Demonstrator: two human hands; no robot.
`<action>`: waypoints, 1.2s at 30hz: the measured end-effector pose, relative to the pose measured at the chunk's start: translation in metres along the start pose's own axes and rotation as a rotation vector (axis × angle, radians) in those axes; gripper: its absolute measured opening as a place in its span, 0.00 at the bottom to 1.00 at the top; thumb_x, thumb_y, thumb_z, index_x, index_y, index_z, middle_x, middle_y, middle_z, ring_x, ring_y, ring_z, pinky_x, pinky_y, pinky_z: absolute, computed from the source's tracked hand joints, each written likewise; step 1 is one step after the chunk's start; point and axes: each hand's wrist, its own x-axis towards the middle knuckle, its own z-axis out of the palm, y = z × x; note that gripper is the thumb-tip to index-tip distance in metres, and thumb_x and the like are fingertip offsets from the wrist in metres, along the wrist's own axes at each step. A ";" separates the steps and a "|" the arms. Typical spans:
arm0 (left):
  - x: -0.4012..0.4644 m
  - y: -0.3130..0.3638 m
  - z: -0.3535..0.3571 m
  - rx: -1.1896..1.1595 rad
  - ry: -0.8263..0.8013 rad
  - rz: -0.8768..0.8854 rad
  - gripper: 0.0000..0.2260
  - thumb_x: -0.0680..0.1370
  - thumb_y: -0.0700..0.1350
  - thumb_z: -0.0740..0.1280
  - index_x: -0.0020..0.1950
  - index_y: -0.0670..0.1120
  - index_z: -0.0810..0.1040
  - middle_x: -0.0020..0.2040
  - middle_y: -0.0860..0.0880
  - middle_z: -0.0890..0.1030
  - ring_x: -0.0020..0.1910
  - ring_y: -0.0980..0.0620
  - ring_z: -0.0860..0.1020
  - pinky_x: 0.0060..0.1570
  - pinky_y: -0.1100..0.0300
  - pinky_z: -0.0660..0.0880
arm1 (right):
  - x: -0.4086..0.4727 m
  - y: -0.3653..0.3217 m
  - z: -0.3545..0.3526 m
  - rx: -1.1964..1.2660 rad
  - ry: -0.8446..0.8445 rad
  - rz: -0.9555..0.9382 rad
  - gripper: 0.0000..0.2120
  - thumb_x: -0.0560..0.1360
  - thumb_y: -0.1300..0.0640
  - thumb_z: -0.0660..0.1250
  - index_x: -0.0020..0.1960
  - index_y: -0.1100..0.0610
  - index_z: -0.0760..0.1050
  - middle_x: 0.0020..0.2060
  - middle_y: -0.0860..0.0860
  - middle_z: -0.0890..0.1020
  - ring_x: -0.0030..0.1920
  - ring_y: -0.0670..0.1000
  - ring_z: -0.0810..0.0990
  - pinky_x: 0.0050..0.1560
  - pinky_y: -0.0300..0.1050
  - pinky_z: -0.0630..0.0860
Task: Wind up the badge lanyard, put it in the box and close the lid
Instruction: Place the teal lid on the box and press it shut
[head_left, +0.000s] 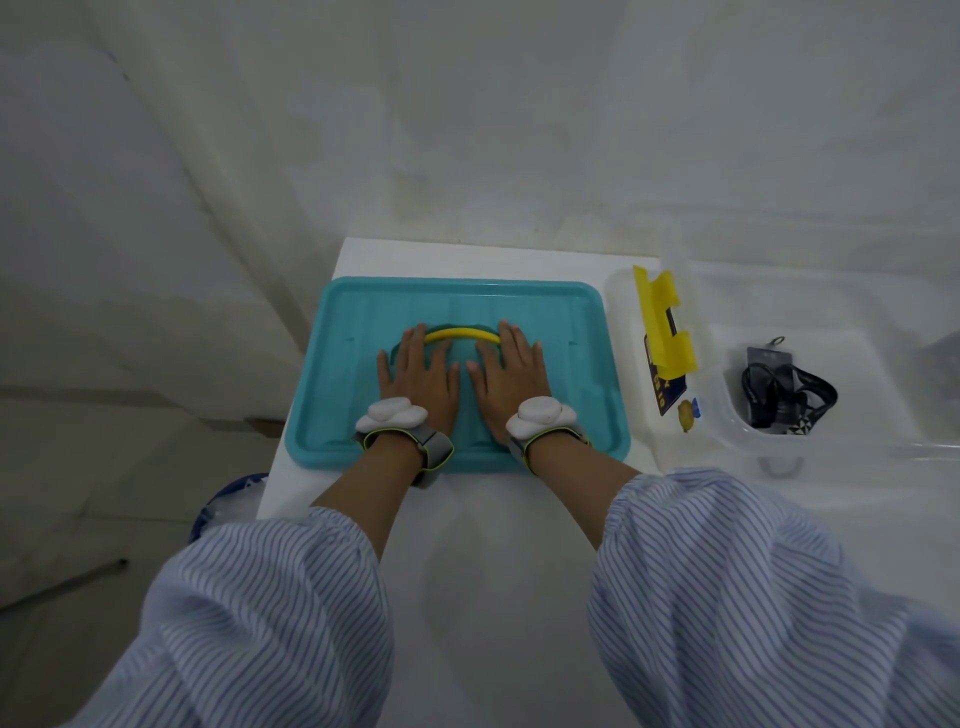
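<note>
A teal lid with a yellow handle lies flat on top of the box on the white table. My left hand and my right hand rest palm down on the lid, side by side, fingers spread, fingertips at the two ends of the handle. Neither hand holds anything. The box under the lid and its contents are hidden. A black lanyard with a dark badge holder lies coiled in a clear container at the right.
A clear plastic box with a yellow clip and a dark card stands just right of the teal lid. The table's left edge drops to the floor. White cloth hangs behind.
</note>
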 end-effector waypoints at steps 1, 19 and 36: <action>0.000 0.000 0.000 0.009 -0.006 -0.003 0.21 0.82 0.51 0.49 0.75 0.50 0.58 0.78 0.49 0.51 0.77 0.50 0.48 0.75 0.47 0.42 | 0.000 0.000 0.000 -0.016 -0.004 0.004 0.24 0.82 0.48 0.48 0.75 0.58 0.58 0.78 0.57 0.48 0.78 0.54 0.45 0.76 0.52 0.39; -0.008 -0.004 -0.012 0.038 -0.034 -0.103 0.26 0.79 0.61 0.47 0.75 0.61 0.42 0.78 0.45 0.45 0.77 0.41 0.44 0.72 0.38 0.41 | -0.006 0.001 -0.001 -0.029 0.003 0.105 0.29 0.80 0.39 0.48 0.77 0.45 0.45 0.77 0.61 0.43 0.77 0.64 0.42 0.76 0.60 0.39; 0.000 -0.018 -0.053 0.043 0.100 -0.055 0.24 0.80 0.57 0.48 0.74 0.64 0.43 0.78 0.45 0.48 0.77 0.42 0.47 0.72 0.35 0.44 | 0.003 -0.028 -0.025 -0.001 0.068 0.084 0.29 0.80 0.42 0.49 0.77 0.46 0.42 0.77 0.62 0.44 0.77 0.64 0.44 0.74 0.63 0.40</action>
